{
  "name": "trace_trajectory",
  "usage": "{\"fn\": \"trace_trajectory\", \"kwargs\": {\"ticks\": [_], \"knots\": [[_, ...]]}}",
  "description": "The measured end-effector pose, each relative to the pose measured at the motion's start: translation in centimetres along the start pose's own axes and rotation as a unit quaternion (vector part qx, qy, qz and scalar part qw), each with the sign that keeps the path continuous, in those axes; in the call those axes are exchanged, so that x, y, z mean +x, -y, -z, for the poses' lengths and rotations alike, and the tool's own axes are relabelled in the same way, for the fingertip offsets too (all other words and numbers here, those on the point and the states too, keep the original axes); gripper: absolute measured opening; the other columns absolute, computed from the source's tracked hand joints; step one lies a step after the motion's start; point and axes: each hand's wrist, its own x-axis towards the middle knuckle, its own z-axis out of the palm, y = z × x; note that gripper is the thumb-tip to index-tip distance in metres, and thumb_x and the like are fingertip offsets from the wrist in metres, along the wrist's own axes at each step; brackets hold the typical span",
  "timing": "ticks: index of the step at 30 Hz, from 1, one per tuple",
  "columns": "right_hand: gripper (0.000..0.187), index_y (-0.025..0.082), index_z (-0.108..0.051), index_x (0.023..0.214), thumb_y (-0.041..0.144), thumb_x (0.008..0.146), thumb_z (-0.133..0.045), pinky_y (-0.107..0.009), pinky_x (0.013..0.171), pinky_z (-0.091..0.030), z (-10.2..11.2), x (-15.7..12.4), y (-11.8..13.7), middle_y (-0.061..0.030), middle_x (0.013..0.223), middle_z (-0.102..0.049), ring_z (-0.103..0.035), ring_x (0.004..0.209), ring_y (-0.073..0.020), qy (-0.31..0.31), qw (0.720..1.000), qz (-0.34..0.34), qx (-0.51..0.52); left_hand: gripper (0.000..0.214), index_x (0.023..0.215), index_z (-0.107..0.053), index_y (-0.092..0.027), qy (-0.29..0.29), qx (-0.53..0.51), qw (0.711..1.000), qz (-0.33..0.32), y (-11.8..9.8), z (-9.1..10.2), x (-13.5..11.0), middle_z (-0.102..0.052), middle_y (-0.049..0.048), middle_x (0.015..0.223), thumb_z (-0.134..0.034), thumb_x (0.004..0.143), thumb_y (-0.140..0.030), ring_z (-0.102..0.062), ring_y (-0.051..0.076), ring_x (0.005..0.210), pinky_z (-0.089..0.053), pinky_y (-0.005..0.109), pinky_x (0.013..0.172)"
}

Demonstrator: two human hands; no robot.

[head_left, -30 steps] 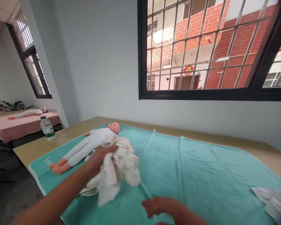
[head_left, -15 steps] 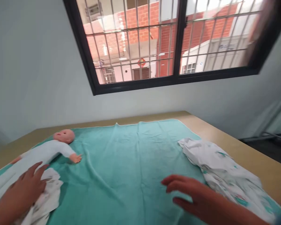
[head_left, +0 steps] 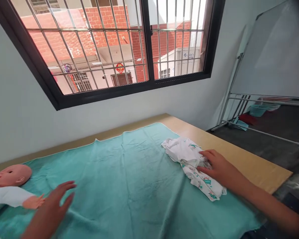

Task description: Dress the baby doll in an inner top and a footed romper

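My right hand [head_left: 215,166] is over a crumpled white baby garment [head_left: 181,151] with a green and red print. Its thumb and fingers are apart, at the garment's right side, and some fingertips are hidden against the fabric. At the lower left, my left hand [head_left: 52,209] hovers over the green cloth [head_left: 102,186] with fingers spread and nothing in them. Close beside it is the small hand of a baby doll [head_left: 11,176], which lies on its back in white clothing. The doll's lower body is out of view.
The green cloth covers most of a wooden table [head_left: 244,156], whose bare right edge shows. Behind stands a wall with a barred window [head_left: 149,79]. At the right are a whiteboard on a metal frame [head_left: 271,53] and a teal basin [head_left: 257,110].
My view has turned to the right. My right hand has moved onto the printed garment. The left hand has left the white cloth beside the doll and is now near the doll's hand.
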Motion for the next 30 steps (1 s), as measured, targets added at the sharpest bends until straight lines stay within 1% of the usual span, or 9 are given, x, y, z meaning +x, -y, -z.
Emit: {"fn": "trace_trajectory", "kwargs": {"ticks": [3, 7, 13, 16, 19, 22, 25, 27, 30], "knots": [[0.051, 0.023, -0.06, 0.12, 0.055, 0.079, -0.062, -0.04, 0.092, -0.043, -0.7, 1.1, 2.3, -0.011, 0.12, -0.06, -0.052, 0.112, -0.0301, -0.013, 0.998, 0.044, -0.041, 0.03, 0.101, -0.066, -0.028, 0.059, -0.065, 0.993, -0.08, -6.8, -5.2, 0.2, -0.065, 0.0051, 0.122, -0.047, 0.084, -0.043, -0.061, 0.028, 0.115, -0.046, 0.048, 0.104], [0.024, 0.022, -0.067, 0.091, 0.04, 0.089, -0.05, -0.034, 0.077, -0.04, -0.4, 3.4, 4.0, -0.0073, 0.093, -0.067, -0.058, 0.09, -0.0245, 0.006, 0.996, 0.048, -0.073, 0.025, 0.105, -0.065, -0.027, 0.132, -0.145, 0.968, -0.157, -15.3, -9.6, -1.2, -0.062, 0.0051, 0.127, -0.047, 0.088, -0.033, -0.059, 0.023, 0.118, -0.046, 0.043, 0.104], [0.039, 0.02, -0.059, 0.077, 0.05, 0.093, -0.041, -0.027, 0.063, -0.036, 3.2, 7.2, 6.7, 0.0006, 0.07, -0.06, -0.053, 0.068, -0.0166, -0.046, 0.988, 0.015, 0.144, 0.027, 0.112, -0.061, -0.029, 0.213, -0.233, 0.927, -0.202, -22.3, -11.6, -1.6, -0.059, 0.0053, 0.13, -0.051, 0.087, -0.025, -0.056, 0.023, 0.119, -0.045, 0.041, 0.104], [0.044, 0.019, -0.057, 0.075, 0.057, 0.091, -0.042, -0.026, 0.059, -0.034, 5.0, 8.5, 9.5, 0.0027, 0.066, -0.055, -0.048, 0.064, -0.0144, -0.07, 0.964, 0.008, 0.256, 0.039, 0.123, -0.053, -0.026, 0.205, -0.317, 0.914, -0.147, -25.5, -11.9, -0.1, -0.055, 0.0084, 0.132, -0.057, 0.086, -0.034, -0.052, 0.025, 0.123, -0.042, 0.044, 0.105], [0.044, 0.019, -0.057, 0.077, 0.059, 0.089, -0.046, -0.025, 0.057, -0.035, 5.8, 8.5, 12.4, 0.0025, 0.068, -0.054, -0.047, 0.063, -0.0135, -0.057, 0.946, 0.024, 0.318, 0.078, 0.141, -0.031, -0.023, 0.202, -0.433, 0.876, -0.069, -28.8, -12.9, 1.7, -0.04, 0.0154, 0.145, -0.07, 0.077, -0.043, -0.045, 0.029, 0.13, -0.044, 0.043, 0.101], [0.039, 0.018, -0.06, 0.08, 0.055, 0.09, -0.049, -0.025, 0.061, -0.038, 6.6, 7.8, 14.9, 0.0002, 0.079, -0.058, -0.05, 0.07, -0.0137, -0.059, 0.935, 0.072, 0.341, 0.099, 0.146, -0.019, -0.021, 0.146, -0.469, 0.87, -0.032, -30.8, -13.8, 3.7, -0.024, 0.0188, 0.153, -0.076, 0.07, -0.046, -0.036, 0.032, 0.136, -0.039, 0.043, 0.106], [0.034, 0.018, -0.063, 0.086, 0.05, 0.091, -0.051, -0.025, 0.066, -0.04, 7.9, 7.3, 16.6, -0.0014, 0.089, -0.06, -0.052, 0.077, -0.0143, -0.087, 0.928, 0.112, 0.344, 0.089, 0.141, -0.031, -0.021, 0.131, -0.446, 0.885, -0.021, -30.5, -13.9, 5.9, -0.023, 0.017, 0.153, -0.077, 0.068, -0.045, -0.03, 0.034, 0.139, -0.032, 0.045, 0.111], [0.036, 0.018, -0.063, 0.086, 0.051, 0.092, -0.05, -0.025, 0.065, -0.039, 9.1, 7.2, 17.6, -0.0007, 0.082, -0.058, -0.051, 0.075, -0.0141, -0.092, 0.928, 0.112, 0.343, 0.089, 0.143, -0.028, -0.023, 0.203, -0.477, 0.855, -0.021, -29.5, -13.3, 7.2, -0.023, 0.0164, 0.155, -0.073, 0.071, -0.05, -0.034, 0.033, 0.137, -0.037, 0.047, 0.107], [0.038, 0.018, -0.064, 0.08, 0.052, 0.09, -0.053, -0.025, 0.068, -0.039, 10.6, 7.6, 19.0, -0.001, 0.087, -0.057, -0.051, 0.077, -0.0138, -0.082, 0.917, 0.155, 0.358, 0.089, 0.15, -0.007, -0.029, 0.313, -0.558, 0.768, -0.031, -28.2, -12.1, 7.9, -0.028, 0.0165, 0.154, -0.057, 0.083, -0.06, -0.047, 0.029, 0.129, -0.047, 0.045, 0.095]]}}
